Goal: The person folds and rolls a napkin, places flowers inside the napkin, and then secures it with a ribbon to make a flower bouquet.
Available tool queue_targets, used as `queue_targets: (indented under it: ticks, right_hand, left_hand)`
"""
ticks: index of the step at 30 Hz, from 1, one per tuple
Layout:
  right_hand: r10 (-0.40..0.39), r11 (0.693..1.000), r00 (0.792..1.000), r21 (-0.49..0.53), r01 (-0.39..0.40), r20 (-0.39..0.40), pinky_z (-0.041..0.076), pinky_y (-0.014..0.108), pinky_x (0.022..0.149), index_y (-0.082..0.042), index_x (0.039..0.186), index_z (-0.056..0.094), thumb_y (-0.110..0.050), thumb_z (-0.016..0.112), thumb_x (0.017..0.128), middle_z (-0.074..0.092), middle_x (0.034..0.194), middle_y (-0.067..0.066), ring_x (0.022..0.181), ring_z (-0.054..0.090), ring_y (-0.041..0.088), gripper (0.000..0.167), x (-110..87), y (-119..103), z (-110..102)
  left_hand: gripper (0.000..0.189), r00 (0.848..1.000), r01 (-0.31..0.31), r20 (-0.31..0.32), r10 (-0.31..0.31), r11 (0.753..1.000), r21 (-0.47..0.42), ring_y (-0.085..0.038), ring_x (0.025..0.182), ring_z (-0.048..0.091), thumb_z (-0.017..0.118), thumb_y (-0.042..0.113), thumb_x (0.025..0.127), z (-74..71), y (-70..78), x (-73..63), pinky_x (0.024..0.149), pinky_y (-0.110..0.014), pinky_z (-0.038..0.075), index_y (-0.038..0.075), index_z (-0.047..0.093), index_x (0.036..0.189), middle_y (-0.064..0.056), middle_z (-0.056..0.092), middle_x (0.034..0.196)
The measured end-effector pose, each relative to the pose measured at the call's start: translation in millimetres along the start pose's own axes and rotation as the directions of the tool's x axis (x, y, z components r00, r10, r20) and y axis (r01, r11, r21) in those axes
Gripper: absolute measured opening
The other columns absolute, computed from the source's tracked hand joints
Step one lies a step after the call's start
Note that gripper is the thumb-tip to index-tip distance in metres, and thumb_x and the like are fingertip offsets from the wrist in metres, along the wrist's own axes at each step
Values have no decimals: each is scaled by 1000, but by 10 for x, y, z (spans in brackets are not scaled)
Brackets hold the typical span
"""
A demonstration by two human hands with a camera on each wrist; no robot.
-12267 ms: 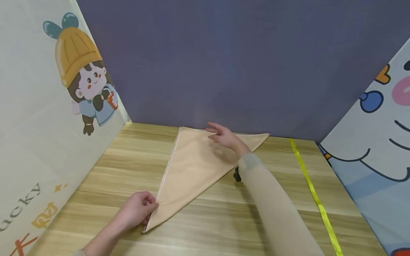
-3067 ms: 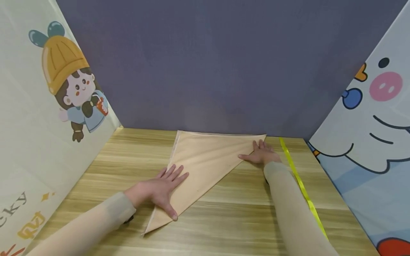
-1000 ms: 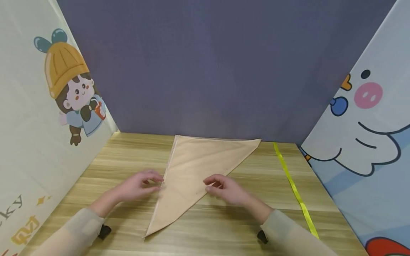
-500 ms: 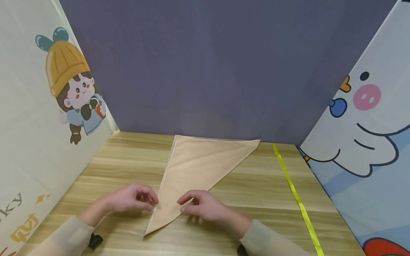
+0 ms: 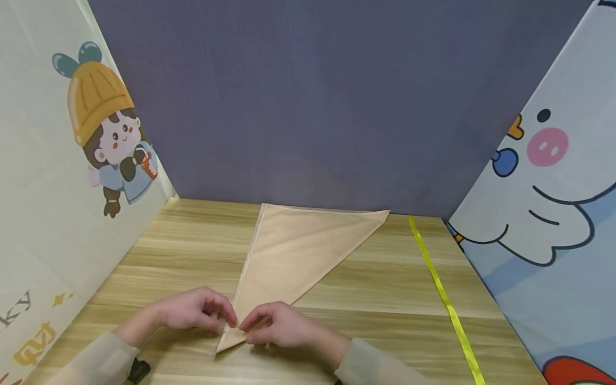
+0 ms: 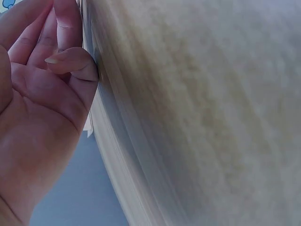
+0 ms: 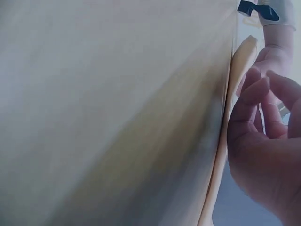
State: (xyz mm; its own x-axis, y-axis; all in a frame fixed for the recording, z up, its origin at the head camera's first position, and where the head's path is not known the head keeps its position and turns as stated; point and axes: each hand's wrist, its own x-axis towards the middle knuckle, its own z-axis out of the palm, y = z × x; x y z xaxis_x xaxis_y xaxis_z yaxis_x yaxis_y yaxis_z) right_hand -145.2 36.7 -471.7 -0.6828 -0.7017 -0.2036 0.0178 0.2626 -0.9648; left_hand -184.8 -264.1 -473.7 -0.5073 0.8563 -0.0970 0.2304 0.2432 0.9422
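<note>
A peach cloth (image 5: 298, 246), folded into a triangle with pale edging, lies flat on the wooden table (image 5: 192, 246). My left hand (image 5: 192, 310) is at its left edge, close to the near corner, fingers loosely bent. Over that same corner my right hand (image 5: 281, 323) reaches in from the right, with thumb and forefinger apart. The two hands' fingertips almost meet. In the right wrist view the raised cloth edge (image 7: 242, 63) runs beside my right hand (image 7: 263, 150), and nothing shows between its fingers. The left wrist view shows my left hand (image 6: 42, 103) low at the tabletop.
A yellow strip (image 5: 443, 289) runs along the right side of the table. A dark grey panel (image 5: 308, 107) stands behind it. Printed cloth walls with cartoon figures close off the left (image 5: 38, 160) and right (image 5: 577, 224) sides.
Both hands have left the spread-out smoothing position, come together and moved down towards the cloth's near corner. The triangular cloth stays in place; the hands touch different spots on it.
</note>
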Motion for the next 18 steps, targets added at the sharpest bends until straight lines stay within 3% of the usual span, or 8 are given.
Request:
queue_targets:
  ticks: [4, 10, 15, 18]
  right_hand:
    - [24, 999, 1000, 23, -24, 21, 49, 19, 53, -11, 115, 80, -9, 81, 96, 79, 83, -6, 65, 65, 6, 19, 39, 18, 47]
    - [60, 997, 998, -52, -60, 4, 46, 20, 49, -16, 109, 81, -6, 85, 93, 77, 80, -7, 61, 63, 6, 19, 88, 26, 83]
    - [28, 982, 999, -186, -32, -22, 49, 18, 59, -17, 109, 80, -5, 88, 88, 72, 96, -16, 70, 60, -1, 25, 114, 0, 112]
    - [12, 968, 999, -249, -20, -35, 51, 17, 63, -16, 107, 80, -4, 90, 86, 68, 96, -16, 73, 59, -2, 26, 122, -17, 141]
  left_hand:
    - [24, 1000, 6, 6, -6, 1000, 2, 3, 76, 63, 74, 6, 103, -6, 10, -5, 67, -15, 52, 1, 75, 126, -25, 78, 113]
    - [26, 999, 27, 21, -28, 999, 30, 6, 73, 57, 78, 5, 99, -16, 36, -11, 64, -12, 45, 3, 76, 125, -28, 73, 95]
    - [33, 998, 41, 43, -45, 996, 83, 2, 82, 64, 86, 6, 89, 6, 74, -5, 71, -17, 54, 11, 76, 120, -10, 73, 114]
    - [35, 998, 29, 51, -37, 990, 139, 0, 85, 64, 88, 6, 86, 30, 109, -3, 73, -21, 57, 14, 75, 117, -3, 68, 123]
